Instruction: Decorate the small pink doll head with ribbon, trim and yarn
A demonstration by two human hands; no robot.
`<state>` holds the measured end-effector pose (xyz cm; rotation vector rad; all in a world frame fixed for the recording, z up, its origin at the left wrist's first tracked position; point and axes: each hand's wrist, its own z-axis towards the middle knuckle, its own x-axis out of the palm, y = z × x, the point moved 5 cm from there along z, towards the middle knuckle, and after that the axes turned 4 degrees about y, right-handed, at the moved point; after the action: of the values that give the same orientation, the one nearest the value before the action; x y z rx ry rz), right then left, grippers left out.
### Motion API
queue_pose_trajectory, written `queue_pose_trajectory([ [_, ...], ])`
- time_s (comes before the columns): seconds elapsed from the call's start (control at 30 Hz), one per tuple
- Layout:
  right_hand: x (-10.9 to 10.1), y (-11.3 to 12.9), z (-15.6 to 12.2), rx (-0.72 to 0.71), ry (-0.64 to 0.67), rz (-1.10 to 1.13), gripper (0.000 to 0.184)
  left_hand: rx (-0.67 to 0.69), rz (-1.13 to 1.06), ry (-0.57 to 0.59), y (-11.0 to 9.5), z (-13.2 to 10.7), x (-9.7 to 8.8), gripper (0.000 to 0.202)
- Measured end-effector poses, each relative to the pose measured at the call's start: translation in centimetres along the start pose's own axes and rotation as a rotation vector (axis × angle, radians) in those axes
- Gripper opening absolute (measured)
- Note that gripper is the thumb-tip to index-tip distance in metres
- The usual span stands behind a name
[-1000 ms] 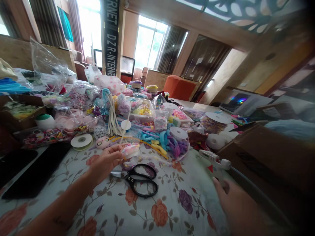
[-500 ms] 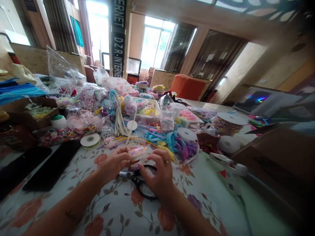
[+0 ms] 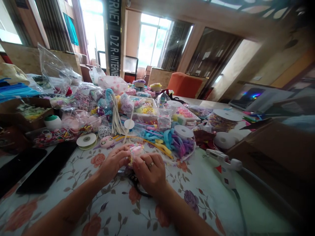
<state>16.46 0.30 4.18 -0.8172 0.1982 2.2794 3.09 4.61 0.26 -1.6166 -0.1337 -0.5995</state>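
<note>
A small pastel craft piece, pink with tiny bead-like bits along it, is held up over the table between my hands. My left hand pinches its left side, thumb and fingers closed. From the right, my right hand has thumb and fingertips pressed against its lower edge; a ring shows on one finger. The piece's exact kind is hard to make out. Below lie scissors with black handles, partly covered by my right hand.
Heaped across the back are bagged beads, pipe cleaners and white spools. A ribbon spool and pink face-shaped piece lie nearer. Two dark flat slabs are left; a glue gun and cardboard box stand right.
My right hand has moved left and closed onto the craft piece, which is now tilted more upright. The scissors are more covered. The whole view has shifted slightly.
</note>
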Motion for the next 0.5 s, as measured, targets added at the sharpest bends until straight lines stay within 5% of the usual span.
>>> queue_pose_trajectory([
  [0.27, -0.2, -1.4, -0.1, 0.258, -0.106, 0.243, 0.013, -0.06, 0.062, -0.036, -0.3, -0.3, 0.2, 0.016],
  [0.5, 0.1, -2.7, -0.9, 0.532, -0.07, 0.445, 0.011, -0.042, 0.149, -0.007, 0.2, 0.0, -0.1, 0.024],
])
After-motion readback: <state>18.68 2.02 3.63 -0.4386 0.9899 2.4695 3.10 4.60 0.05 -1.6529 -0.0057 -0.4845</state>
